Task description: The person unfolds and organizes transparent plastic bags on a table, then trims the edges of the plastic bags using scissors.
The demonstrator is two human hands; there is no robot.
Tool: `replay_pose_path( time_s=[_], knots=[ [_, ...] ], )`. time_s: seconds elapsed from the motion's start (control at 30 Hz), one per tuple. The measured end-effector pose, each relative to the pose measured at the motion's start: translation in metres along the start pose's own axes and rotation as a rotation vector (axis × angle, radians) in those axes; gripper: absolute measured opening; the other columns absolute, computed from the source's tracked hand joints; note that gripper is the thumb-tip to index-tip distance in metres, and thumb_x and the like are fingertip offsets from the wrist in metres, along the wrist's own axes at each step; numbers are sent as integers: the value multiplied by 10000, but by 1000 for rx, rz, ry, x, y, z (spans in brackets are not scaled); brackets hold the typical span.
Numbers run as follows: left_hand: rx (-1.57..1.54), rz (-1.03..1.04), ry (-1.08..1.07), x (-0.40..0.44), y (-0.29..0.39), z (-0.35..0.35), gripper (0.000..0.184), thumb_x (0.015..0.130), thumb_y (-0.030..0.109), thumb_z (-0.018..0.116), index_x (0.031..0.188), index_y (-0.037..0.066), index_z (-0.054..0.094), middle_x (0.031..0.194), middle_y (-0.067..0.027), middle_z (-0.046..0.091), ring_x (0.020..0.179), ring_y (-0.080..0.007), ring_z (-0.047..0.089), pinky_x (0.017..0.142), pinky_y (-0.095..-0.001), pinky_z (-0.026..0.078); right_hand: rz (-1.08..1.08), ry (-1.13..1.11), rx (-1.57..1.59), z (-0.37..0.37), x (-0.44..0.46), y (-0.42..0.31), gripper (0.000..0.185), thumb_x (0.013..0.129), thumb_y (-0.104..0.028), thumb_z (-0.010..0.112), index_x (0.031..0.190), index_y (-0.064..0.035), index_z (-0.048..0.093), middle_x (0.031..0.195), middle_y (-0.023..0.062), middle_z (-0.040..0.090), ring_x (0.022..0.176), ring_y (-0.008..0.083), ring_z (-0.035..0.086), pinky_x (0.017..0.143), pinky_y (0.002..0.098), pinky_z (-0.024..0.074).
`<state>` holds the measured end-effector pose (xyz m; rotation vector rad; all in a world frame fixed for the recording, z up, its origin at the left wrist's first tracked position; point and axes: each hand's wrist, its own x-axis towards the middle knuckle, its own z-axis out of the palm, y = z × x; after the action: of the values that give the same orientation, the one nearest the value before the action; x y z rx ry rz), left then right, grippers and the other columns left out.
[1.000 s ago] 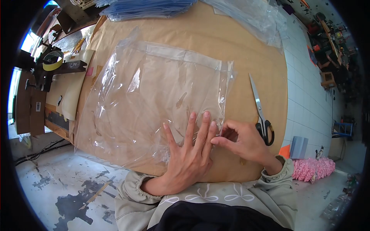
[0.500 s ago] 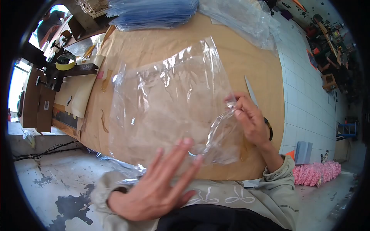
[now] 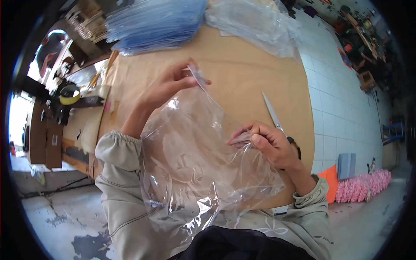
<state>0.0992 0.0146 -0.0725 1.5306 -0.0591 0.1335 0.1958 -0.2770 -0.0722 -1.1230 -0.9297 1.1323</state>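
A clear plastic bag is spread between my two hands, its near part hanging down over my lap. My left hand pinches the bag's far corner, fingers closed on its edge. Lower and to the right, my right hand is closed on another part of that edge, where the plastic is bunched. Just beyond my right hand lies a pair of scissors, blades pointing away from me and dark handles partly hidden by the hand.
A brown-covered table lies under the work. At its far side are a stack of bluish plastic sheets and a heap of clear plastic. Left stands a dark clamp-like device with a yellow tape roll. A pink fluffy bundle is at right.
My left hand has moved from the near edge to the far corner and gripped it. The bag has turned and been drawn toward me. My right hand still holds its edge.
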Motion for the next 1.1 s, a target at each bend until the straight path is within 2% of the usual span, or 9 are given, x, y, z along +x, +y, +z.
replay_pose_path(
  time_s=[0.1,0.2,0.3,0.43,0.57,0.73,0.9,1.0,1.1],
  knots=[
    [47,61,233,4,-9,-6,297,914,172,563,744,90,334,672,0,527,626,-15,503,462,-196,361,15,88,-231,-12,-3,4,270,970,-221,434,881,26,496,991,126,546,937,228,628,821,313,497],
    [558,-258,422,2,18,9,275,886,206,615,765,64,413,528,26,478,474,-34,466,403,-219,316,7,124,-364,-8,5,2,254,955,-204,486,832,15,526,827,81,591,763,140,634,687,251,502],
    [702,-286,540,7,30,20,265,846,248,664,859,13,542,450,46,423,371,-51,401,386,-229,307,59,137,-311,-6,5,3,194,945,-144,499,829,10,520,762,75,586,696,140,634,657,253,505],
    [646,-485,157,3,28,-7,338,860,290,635,1004,-15,627,525,20,489,465,-59,470,440,-241,350,113,141,-177,-2,0,-1,152,912,-93,547,800,6,520,782,86,591,680,126,611,616,251,495],
    [431,191,149,4,-5,-14,293,914,252,559,1005,-25,588,551,22,490,489,-60,479,450,-245,363,130,119,-145,-1,-4,-2,165,891,-88,580,765,11,543,770,84,604,640,104,583,574,241,477],
    [475,-252,218,0,22,2,256,942,238,512,955,-16,542,502,33,443,411,-48,442,397,-228,339,189,125,-341,-3,-11,-16,229,894,-108,574,705,21,563,680,80,614,590,104,576,539,239,453],
    [519,-393,159,0,24,11,260,944,252,509,910,-4,539,441,29,407,335,-54,393,346,-226,300,297,32,-367,-2,-20,-28,199,889,-86,566,720,17,584,705,94,629,599,157,586,543,256,451],
    [533,-393,200,-1,22,8,271,943,259,514,923,-10,539,436,28,407,330,-52,389,338,-223,296,42,168,-607,-3,-36,-20,152,864,-84,593,748,14,603,740,88,636,640,188,595,568,266,453],
    [508,-363,246,-4,19,5,281,943,265,515,952,-15,538,438,30,411,331,-46,385,335,-217,292,147,536,-1160,3,-52,-25,249,830,-128,635,1029,4,565,933,126,563,799,256,578,670,336,466]
  ],
)
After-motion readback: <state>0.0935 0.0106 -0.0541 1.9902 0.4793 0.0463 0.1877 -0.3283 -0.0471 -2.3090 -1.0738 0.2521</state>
